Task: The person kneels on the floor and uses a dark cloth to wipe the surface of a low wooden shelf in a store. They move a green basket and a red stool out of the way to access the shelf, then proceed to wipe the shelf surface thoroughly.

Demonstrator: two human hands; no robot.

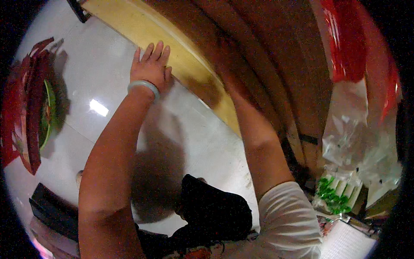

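Note:
A pale bangle (144, 87) circles the wrist of my left hand (150, 68). That hand lies flat, fingers spread, on the near edge of a long yellow board (189, 58), and nothing is in it. Beyond the board, my right hand (229, 80) reaches into the shadow in front of a brown panelled surface (267, 39). Its fingers are dark and smeared, so I cannot make out whether it holds anything. The white sleeve (290, 216) covers my right upper arm.
A pale glossy floor (112, 64) lies below. Dark red pieces and a green rounded object (49, 112) stand at the left. Red and clear plastic packaging (345, 125) hangs at the right, above green leaf-like pieces (334, 196) and a white sheet (348, 242). A black-clad leg (215, 211) is below me.

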